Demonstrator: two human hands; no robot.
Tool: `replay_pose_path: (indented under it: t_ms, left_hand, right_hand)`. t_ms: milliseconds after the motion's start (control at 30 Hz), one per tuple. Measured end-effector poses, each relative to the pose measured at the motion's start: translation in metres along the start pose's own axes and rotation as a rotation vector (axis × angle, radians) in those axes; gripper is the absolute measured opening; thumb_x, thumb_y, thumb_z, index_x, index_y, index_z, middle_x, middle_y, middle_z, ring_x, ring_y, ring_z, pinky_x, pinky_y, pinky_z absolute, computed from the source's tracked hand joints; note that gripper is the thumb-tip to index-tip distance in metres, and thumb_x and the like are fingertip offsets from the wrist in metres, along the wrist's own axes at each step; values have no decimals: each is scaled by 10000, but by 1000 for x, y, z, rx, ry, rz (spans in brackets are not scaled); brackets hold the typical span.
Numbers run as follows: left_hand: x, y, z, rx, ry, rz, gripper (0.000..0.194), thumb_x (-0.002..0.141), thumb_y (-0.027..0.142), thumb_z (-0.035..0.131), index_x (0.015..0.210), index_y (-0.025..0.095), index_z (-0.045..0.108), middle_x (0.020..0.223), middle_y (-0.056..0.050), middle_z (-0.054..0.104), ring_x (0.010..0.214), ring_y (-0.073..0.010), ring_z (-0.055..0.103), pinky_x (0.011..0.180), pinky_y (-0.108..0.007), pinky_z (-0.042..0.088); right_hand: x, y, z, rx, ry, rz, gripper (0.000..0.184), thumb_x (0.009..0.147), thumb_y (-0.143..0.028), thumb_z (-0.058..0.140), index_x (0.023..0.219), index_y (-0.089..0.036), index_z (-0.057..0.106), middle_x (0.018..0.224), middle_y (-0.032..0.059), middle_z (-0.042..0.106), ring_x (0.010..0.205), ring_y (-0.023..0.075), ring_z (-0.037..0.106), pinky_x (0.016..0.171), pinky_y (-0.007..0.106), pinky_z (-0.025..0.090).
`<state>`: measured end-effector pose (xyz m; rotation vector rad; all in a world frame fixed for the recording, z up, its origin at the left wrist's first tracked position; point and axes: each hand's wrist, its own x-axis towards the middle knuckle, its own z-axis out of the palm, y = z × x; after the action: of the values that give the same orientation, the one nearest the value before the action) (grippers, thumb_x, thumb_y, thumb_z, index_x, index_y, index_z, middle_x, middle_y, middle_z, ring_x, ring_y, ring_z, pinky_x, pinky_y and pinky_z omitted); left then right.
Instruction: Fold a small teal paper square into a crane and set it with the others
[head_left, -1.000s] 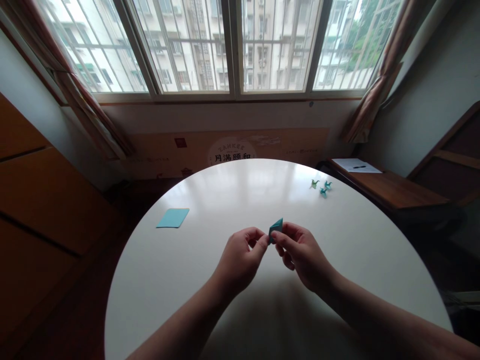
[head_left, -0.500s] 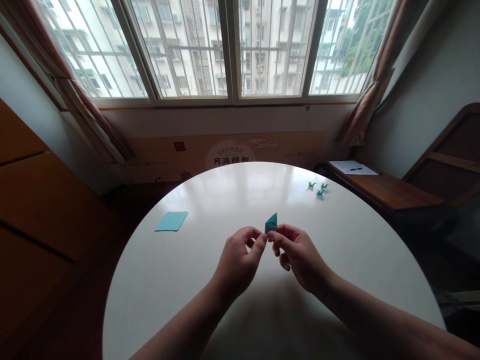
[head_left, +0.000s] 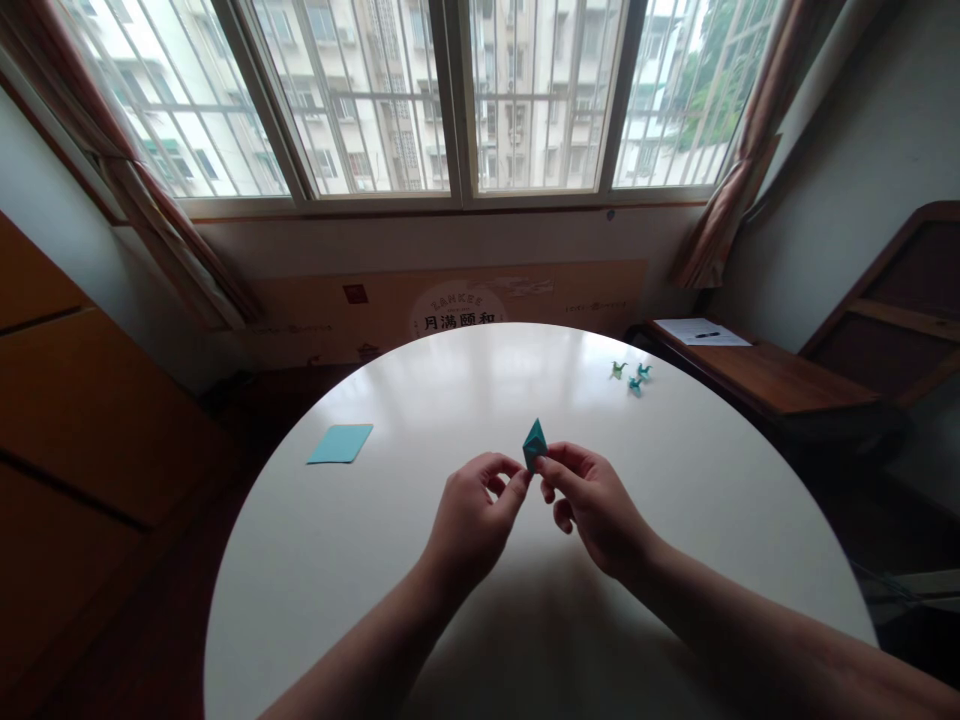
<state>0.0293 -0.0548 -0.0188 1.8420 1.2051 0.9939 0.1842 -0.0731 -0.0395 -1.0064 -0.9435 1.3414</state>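
Observation:
A small piece of folded teal origami paper (head_left: 535, 443) is held up over the white round table (head_left: 337, 580), its pointed tip upward. My right hand (head_left: 592, 495) pinches its right side between thumb and index finger, the other fingers loosely curled. At its lower left corner, my left hand (head_left: 480, 510) is closed in a pinch, thumb against index finger. Parts of the paper behind the fingertips are hidden.
A flat stack of light blue paper squares (head_left: 340, 444) lies on the table's left. Three little folded paper cranes (head_left: 635, 385), green and blue, stand at the back right. Beyond the edge is a wooden side table (head_left: 810, 380) with a sheet and pen (head_left: 706, 335).
The folded paper has turned slightly in my fingers, its tip now leaning less to the right. The view has shifted a little; both hands keep their pinch.

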Motion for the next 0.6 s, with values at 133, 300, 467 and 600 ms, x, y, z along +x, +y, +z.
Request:
replay_pose_path:
  t_ms: [133, 300, 467, 600]
  left_hand:
    - [-2, 3, -3, 13, 150, 107, 150, 866, 329, 655, 911, 186, 661, 857, -54, 688, 700, -175, 641, 516, -235, 482]
    - [-3, 7, -4, -70, 113, 174, 142, 845, 218, 675, 983, 201, 707, 926, -59, 728, 756, -183, 679, 522, -230, 500]
    - [-2, 11, -5, -167, 130, 68, 176, 816, 249, 708, 958, 155, 755, 842, -79, 746, 715, -194, 659, 501, -245, 511]
    - [0, 8, -3, -267, 148, 42, 163, 774, 211, 735, 922, 151, 765, 830, -76, 748, 701, -186, 646, 462, -222, 499]
  right_hand:
    - [-1, 0, -2, -77, -39, -33, 210, 827, -377, 697, 836, -170, 658, 643, -16, 533, 519, 92, 440, 377, 172, 315]
    - [-5, -3, 0, -171, -104, -75, 241, 846, -404, 696, 844, -166, 661, 625, -8, 573, 501, 99, 486, 354, 165, 331]
    - [-7, -6, 1, -181, -104, -102, 269, 843, -418, 714, 848, -151, 684, 635, -1, 595, 489, 90, 498, 337, 155, 341]
    - [-7, -5, 1, -166, -103, -120, 287, 838, -427, 727, 873, -142, 706, 697, 30, 649, 501, 89, 509, 331, 146, 350]
